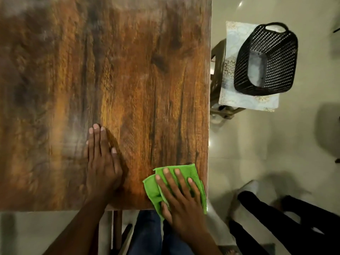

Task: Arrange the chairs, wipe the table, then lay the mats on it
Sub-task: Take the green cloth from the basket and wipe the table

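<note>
Green cloth [174,184] under right hand [181,201] overhangs table [128,80] corner.

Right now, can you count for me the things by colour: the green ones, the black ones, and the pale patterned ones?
Green: 1, the cloth under the right hand
Black: 1, the basket
Pale patterned: 1, the mat stack under the basket
Total: 3

Both forearms are bare, no sleeves showing; 2 hands, left hand [103,162] and right hand [181,197], ringless; blue jeans [147,234] below.
</note>
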`<act>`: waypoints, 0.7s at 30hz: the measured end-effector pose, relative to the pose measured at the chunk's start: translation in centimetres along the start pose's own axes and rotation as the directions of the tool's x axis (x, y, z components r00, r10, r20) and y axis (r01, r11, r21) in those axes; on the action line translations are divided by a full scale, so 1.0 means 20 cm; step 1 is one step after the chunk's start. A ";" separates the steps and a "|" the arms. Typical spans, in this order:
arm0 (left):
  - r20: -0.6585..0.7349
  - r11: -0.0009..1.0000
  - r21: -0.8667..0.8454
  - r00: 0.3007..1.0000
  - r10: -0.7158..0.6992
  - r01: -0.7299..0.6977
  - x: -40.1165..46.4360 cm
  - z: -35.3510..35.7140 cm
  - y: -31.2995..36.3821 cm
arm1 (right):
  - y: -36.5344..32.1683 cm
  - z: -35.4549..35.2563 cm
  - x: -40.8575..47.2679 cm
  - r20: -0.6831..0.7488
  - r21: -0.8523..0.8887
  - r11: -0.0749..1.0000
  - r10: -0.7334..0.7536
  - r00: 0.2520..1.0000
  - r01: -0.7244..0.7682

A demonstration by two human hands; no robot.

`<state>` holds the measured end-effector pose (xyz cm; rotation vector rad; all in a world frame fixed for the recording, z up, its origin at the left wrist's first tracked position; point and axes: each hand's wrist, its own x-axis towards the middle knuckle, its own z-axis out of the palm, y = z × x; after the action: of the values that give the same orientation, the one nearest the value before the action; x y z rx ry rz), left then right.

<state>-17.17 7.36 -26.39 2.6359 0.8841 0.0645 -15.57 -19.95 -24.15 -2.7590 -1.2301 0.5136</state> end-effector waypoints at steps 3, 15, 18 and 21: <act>0.015 1.000 -0.028 1.000 0.008 -0.007 -0.01 -0.01 0.00 | 0.04 -0.07 0.06 0.018 0.046 0.999 0.024 1.000 -0.025; 0.354 0.998 0.034 0.934 0.039 -0.055 -0.40 -0.23 0.45 | 0.22 -0.34 -0.19 0.228 0.487 0.631 0.576 0.785 -0.604; 0.530 0.927 0.123 0.813 0.241 -0.355 -0.61 -0.21 0.61 | 0.15 -0.37 -0.18 0.267 0.517 0.609 0.553 0.789 -0.602; 0.673 0.872 0.165 0.699 0.242 -0.461 -0.68 -0.16 0.62 | 0.12 -0.40 -0.15 0.257 0.476 0.655 0.534 0.805 -0.587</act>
<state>-21.40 -8.79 -18.21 2.7706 0.1366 -0.9064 -13.10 -23.31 -16.35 -2.5587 -0.1173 0.8825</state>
